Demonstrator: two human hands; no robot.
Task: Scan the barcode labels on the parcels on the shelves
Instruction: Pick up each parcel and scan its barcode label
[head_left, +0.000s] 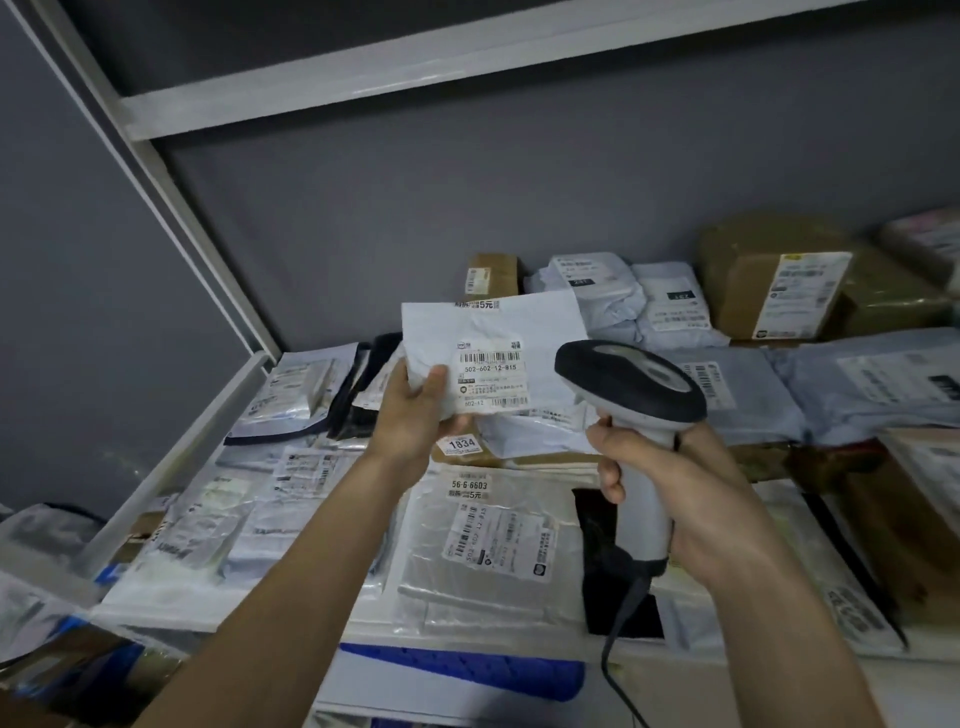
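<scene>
The white poly-mailer parcel (493, 358) is lifted off the heap and held upright, its printed face turned toward the person, most likely so that its barcode label (492, 378) lies flat and readable. The left hand (415, 415) pinches the parcel at its lower left corner, thumb on the front just left of the label and fingers curled behind; gripping there keeps the bars at the top of the label uncovered. The rest of the mailer rises up and to the right of that pinch, slightly creased but not folded over the code.

Just right of the held parcel, the right hand (670, 499) is wrapped firmly round the pale handle of the handheld scanner (631, 384), with its dark head above the fist and level with the label. The head sits close beside the parcel's right edge; whether its window points squarely at the bars I cannot tell. Its cable (618, 639) drops from below the grip.

Beneath both hands the shelf (208, 415) carries many more parcels lying flat: clear and grey mailers (498, 540) under the wrists, and brown cardboard boxes (769, 280) farther back and to the right, apparently awaiting their turn
</scene>
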